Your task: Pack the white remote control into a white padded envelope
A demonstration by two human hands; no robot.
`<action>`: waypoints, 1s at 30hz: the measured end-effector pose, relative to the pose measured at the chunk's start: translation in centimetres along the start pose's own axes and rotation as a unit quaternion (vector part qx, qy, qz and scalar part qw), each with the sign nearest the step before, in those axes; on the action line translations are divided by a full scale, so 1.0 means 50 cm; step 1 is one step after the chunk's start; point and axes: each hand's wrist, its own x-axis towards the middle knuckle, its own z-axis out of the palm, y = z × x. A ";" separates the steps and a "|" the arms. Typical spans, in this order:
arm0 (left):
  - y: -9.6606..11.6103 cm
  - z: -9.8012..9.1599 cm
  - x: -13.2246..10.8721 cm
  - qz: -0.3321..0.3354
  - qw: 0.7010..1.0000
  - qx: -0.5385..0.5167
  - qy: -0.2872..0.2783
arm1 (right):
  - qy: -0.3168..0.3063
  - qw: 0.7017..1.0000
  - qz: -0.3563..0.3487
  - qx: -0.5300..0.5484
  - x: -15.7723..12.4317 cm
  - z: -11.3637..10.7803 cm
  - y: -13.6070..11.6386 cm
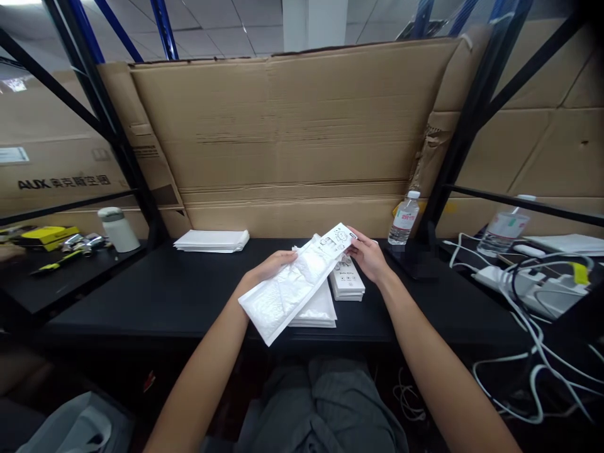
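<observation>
My left hand (268, 267) grips the open end of a white bubble mailer (278, 301), held tilted above the black table (179, 296). My right hand (370, 255) pinches a slim white printed box (337, 241) whose lower part sits inside the mailer's mouth. Under the mailer lies a small pile of more white mailers (318, 311). Just right of it is a short stack of similar white boxes (348, 284).
A flat stack of white envelopes (212, 240) lies at the back left. A water bottle (404, 218) stands at the back right, by a black rack post. A cardboard sheet walls the rear. A white cup (117, 229), yellow items, a power strip (533, 286) and cables flank the sides.
</observation>
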 end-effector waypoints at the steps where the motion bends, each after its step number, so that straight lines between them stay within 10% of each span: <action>1: 0.001 0.002 -0.001 -0.001 1.000 0.000 0.001 | 0.000 1.000 -0.008 -0.007 -0.001 0.001 0.000; 15: 0.008 -0.006 0.005 0.012 0.998 0.048 0.041 | 0.085 0.987 -0.110 -0.079 -0.004 0.065 0.019; 30: 0.012 -0.006 0.009 0.062 0.995 0.057 0.048 | -0.139 0.954 -0.120 -0.236 -0.008 0.113 -0.011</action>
